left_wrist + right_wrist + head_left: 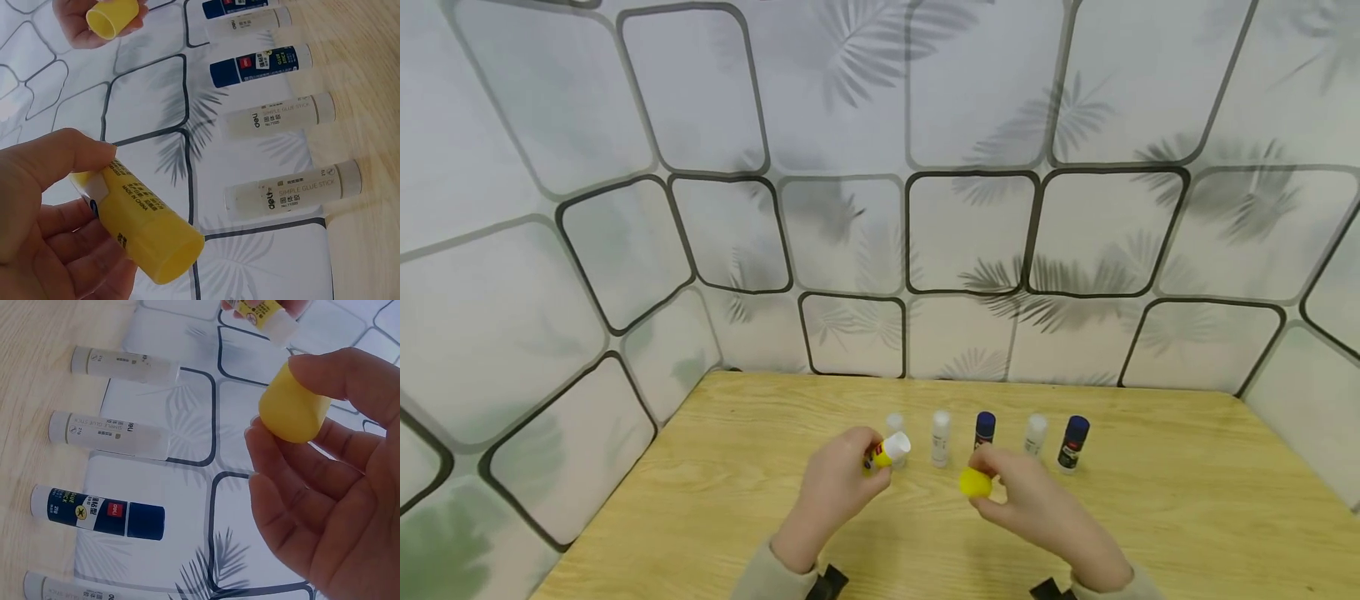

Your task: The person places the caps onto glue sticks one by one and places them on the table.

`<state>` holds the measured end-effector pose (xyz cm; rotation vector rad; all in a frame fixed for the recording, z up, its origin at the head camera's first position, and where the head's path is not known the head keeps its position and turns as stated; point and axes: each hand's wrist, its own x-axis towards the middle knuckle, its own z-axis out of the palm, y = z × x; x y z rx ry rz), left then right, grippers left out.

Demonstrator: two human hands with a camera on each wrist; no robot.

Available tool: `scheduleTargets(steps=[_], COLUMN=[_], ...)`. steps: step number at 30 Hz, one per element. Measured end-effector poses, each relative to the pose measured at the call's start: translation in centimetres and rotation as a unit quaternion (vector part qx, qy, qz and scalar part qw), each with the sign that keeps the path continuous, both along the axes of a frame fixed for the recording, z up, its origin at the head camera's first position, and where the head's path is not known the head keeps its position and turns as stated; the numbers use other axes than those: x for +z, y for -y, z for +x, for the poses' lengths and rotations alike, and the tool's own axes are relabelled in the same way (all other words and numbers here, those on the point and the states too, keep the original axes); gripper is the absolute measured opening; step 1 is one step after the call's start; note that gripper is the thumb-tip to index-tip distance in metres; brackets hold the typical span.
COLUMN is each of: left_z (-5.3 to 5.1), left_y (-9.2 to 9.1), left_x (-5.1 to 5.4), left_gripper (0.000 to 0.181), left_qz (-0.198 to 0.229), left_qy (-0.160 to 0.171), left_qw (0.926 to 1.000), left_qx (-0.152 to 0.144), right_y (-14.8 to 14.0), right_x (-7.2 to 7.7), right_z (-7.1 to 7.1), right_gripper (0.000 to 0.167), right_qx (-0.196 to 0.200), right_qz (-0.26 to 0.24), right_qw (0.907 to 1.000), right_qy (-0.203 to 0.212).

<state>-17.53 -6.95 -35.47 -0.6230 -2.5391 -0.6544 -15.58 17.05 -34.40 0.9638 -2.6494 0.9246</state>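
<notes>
My left hand [841, 473] grips a yellow glue stick [140, 215] between thumb and fingers, its body tilted. The glue stick's white end [897, 446] is uncovered and points towards the right. Between the thumb and fingers of my right hand [1028, 497] is a yellow glue stick cap [294, 403], separate from the body. The cap's hollow opening shows in the left wrist view. Both hands are held above the table, apart from each other, in front of a row of upright glue sticks.
The row on the wooden table [737, 500] has white glue sticks [940, 439] and blue ones [1072, 444], all capped. My left hand and its glue stick partly cover the leftmost white one [894, 423]. A patterned cloth wall [850, 233] rises behind the table.
</notes>
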Motion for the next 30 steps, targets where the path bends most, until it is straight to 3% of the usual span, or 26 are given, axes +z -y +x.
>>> scheduleTargets(steps=[7, 10, 13, 18, 30], left_z=[0.3, 0.4, 0.4, 0.4, 0.7], left_y=[-0.8, -1.0, -1.3, -1.5, -1.7], left_x=[-0.4, -0.6, -0.7, -0.7, -0.5], left_gripper=[0.022, 0.022, 0.021, 0.023, 0.025], left_qz=[0.011, 0.017, 0.017, 0.008, -0.029], left_qy=[-0.034, -0.072, -0.111, -0.146, -0.159], left_qw=[0.9981, 0.9942, 0.9890, 0.9833, 0.9808], left_qx=[-0.051, -0.077, -0.096, -0.108, -0.110], right_y=[0.8, 1.2, 1.4, 1.6, 1.9], right_x=[-0.6, -0.9, -0.9, -0.9, -0.9], right_z=[-0.2, -0.3, -0.2, -0.1, 0.0], right_gripper=[0.026, 0.028, 0.029, 0.029, 0.031], right_qx=[-0.038, -0.045, -0.051, -0.054, -0.050], right_qz=[-0.035, -0.051, -0.063, -0.078, -0.077], right_qw=[0.9964, 0.9929, 0.9916, 0.9898, 0.9860], right_qy=[-0.068, -0.098, -0.101, -0.107, -0.140])
